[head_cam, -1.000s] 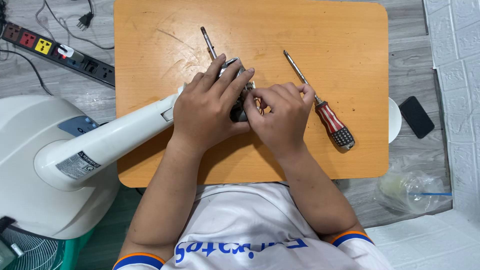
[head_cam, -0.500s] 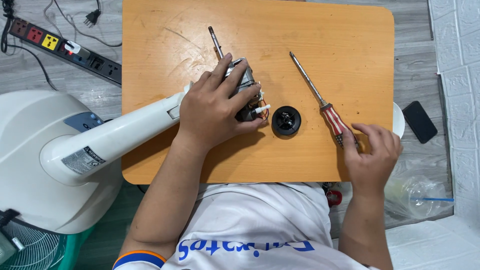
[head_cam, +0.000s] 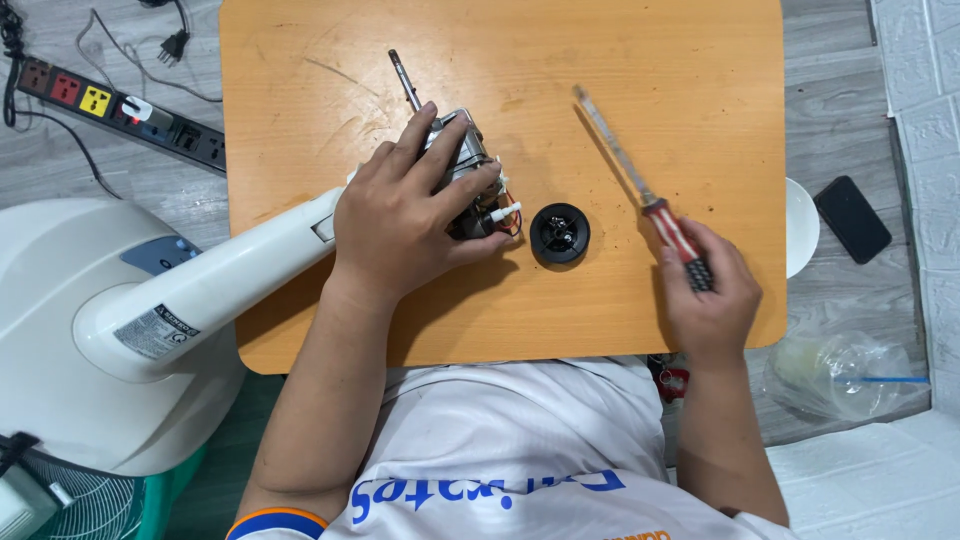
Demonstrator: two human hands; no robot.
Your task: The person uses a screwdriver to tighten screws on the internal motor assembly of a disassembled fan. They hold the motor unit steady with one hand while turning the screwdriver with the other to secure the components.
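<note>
Metal fan motor (head_cam: 465,170) sits clasped in the left hand (head_cam: 405,215)'s grip; the right hand (head_cam: 708,290) closes on the screwdriver (head_cam: 650,200).

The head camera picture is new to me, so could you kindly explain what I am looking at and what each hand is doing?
The camera sits on a person's head and looks straight down at their own two bare hands over an orange table. The left hand lies on a fan motor at the end of a white fan neck, which leads to the white fan base on the floor. The right hand grips the red and black handle of a screwdriver, whose shaft lies on the table. Between the hands rests a small round black part. A power strip and a black phone lie on the floor.
</note>
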